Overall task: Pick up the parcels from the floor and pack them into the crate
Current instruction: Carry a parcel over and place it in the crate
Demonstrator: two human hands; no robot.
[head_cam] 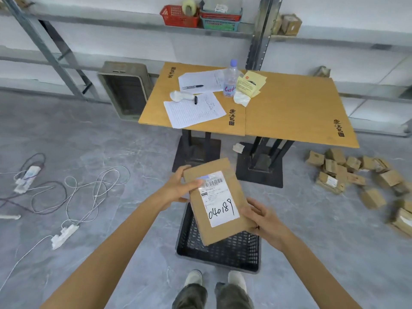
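Held parcel: a flat brown cardboard parcel (208, 169) with a white label on its face, a barcode at the top and "040189" handwritten across the lower part; it is up off the floor, tilted, held in the air above the black crate.
Left hand: the left hand (178, 188) grasps the parcel's upper left edge, thumb lying on the top corner of the label and fingers curled behind the cardboard.
Right hand: the right hand (260, 217) grasps the lower right edge of the same parcel, fingers wrapped round it.
Black crate: a black crate (223, 255) with mesh walls and floor stands on the grey floor directly under the parcel, just ahead of the person's pale shoes (193, 278).
Loose parcels: a scatter of small brown loose parcels (347, 172) lies on the floor to the right, well apart from the crate.
Tabletop: two wooden tabletop panels (289, 108) side by side beyond the crate carry printed papers (194, 111), a black pen (192, 86), a clear water bottle (230, 79) standing upright and yellow slips (248, 85).
Grey crate: a grey crate (124, 90) leans on its side against the shelf frame, left of the tabletop.
Floor, left: white and dark cables (89, 188) tangle around white power strips (64, 236).
Shelf above: red and teal baskets (178, 16) sit side by side.
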